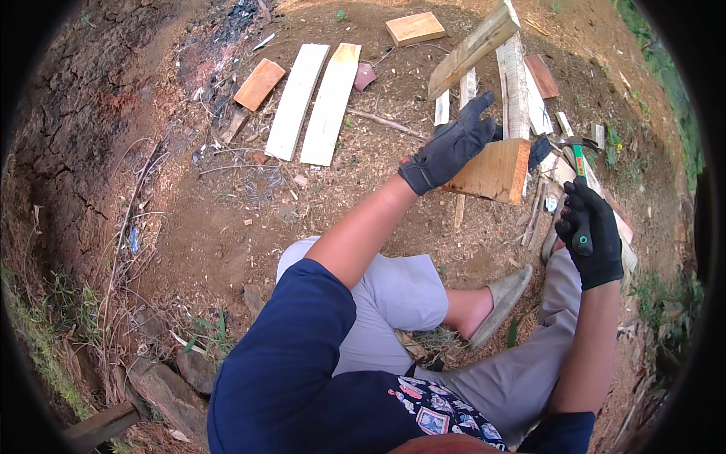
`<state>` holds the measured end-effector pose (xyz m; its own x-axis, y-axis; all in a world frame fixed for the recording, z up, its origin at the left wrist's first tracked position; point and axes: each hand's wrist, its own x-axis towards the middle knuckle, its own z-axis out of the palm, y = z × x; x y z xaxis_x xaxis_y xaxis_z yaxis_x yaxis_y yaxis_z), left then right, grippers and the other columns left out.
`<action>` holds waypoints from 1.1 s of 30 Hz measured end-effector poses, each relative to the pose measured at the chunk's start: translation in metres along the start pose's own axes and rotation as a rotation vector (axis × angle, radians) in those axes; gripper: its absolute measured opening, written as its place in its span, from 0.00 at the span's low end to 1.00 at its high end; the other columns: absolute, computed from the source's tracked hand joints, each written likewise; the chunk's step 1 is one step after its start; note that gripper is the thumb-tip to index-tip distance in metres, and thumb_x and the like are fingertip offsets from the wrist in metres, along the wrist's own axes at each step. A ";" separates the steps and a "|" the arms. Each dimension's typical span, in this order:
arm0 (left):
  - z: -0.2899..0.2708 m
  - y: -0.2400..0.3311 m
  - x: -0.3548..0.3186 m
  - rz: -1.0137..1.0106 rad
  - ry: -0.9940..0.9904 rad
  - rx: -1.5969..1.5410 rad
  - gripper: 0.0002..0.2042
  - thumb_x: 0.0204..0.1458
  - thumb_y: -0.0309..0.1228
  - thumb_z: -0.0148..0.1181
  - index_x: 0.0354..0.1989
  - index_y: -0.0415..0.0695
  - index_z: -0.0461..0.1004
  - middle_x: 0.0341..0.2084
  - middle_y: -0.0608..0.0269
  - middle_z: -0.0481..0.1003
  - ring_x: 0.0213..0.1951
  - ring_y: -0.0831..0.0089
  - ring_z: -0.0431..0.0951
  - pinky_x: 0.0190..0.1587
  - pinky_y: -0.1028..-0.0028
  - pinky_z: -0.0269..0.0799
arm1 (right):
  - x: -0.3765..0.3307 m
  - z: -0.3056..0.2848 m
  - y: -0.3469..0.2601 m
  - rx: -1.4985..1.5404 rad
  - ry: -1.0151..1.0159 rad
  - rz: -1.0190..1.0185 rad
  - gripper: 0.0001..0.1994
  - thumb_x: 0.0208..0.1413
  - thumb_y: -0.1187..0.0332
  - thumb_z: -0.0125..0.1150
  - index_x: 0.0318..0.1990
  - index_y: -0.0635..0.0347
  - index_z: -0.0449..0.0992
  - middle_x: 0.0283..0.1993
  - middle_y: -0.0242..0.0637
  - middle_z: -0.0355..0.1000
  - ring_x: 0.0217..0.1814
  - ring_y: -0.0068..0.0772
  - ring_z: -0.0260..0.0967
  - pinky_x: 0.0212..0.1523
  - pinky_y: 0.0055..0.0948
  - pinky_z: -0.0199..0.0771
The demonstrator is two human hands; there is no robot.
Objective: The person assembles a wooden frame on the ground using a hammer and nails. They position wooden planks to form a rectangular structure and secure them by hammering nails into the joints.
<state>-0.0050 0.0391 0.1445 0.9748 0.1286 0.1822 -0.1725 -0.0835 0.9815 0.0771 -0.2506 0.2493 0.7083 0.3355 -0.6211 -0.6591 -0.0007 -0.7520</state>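
In front of me stands a wooden frame of nailed or leaning boards: an upright plank [514, 87], a slanted board [476, 51] at its top and a thick end board [491, 172] nearest me. My left hand [454, 147], in a black glove, is at the end board's far left edge with its fingers stretched out and apart; whether the palm touches the wood I cannot tell. My right hand [594, 234], also gloved in black, is closed round the green and black handle of a claw hammer [580, 160]. The hammer's metal head points away from me, right of the frame.
Two pale planks [314, 102] lie side by side left of the frame. Short blocks [259, 84] and another block [414, 29] rest on the dirt. A stick [386, 122], wood scraps and shavings are scattered about. Stones [170, 390] sit at lower left, beside my bent legs.
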 end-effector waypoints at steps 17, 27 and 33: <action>0.056 -0.083 -0.057 0.099 0.125 0.664 0.49 0.43 0.41 0.81 0.73 0.36 0.60 0.61 0.40 0.72 0.63 0.41 0.73 0.68 0.51 0.67 | 0.011 0.031 0.008 -0.015 -0.183 0.037 0.06 0.66 0.65 0.61 0.45 0.52 0.71 0.28 0.23 0.64 0.23 0.21 0.60 0.25 0.28 0.64; 0.019 -0.014 -0.007 0.309 0.195 0.509 0.29 0.56 0.30 0.71 0.67 0.39 0.72 0.56 0.39 0.79 0.57 0.43 0.81 0.61 0.57 0.76 | 0.034 -0.002 0.005 0.060 -0.027 0.048 0.07 0.70 0.64 0.57 0.45 0.56 0.75 0.24 0.19 0.63 0.21 0.17 0.60 0.25 0.26 0.67; -0.062 0.023 0.006 -0.126 0.204 -0.480 0.19 0.65 0.31 0.61 0.59 0.29 0.76 0.49 0.47 0.84 0.51 0.60 0.86 0.56 0.62 0.82 | 0.034 -0.038 -0.007 0.004 0.016 -0.053 0.07 0.70 0.64 0.58 0.45 0.56 0.75 0.25 0.19 0.64 0.22 0.18 0.62 0.24 0.25 0.66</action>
<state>-0.0115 0.0993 0.1716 0.9530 0.3022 0.0219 -0.1476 0.4001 0.9045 0.1156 -0.2752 0.2244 0.7459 0.3199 -0.5842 -0.6220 0.0206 -0.7828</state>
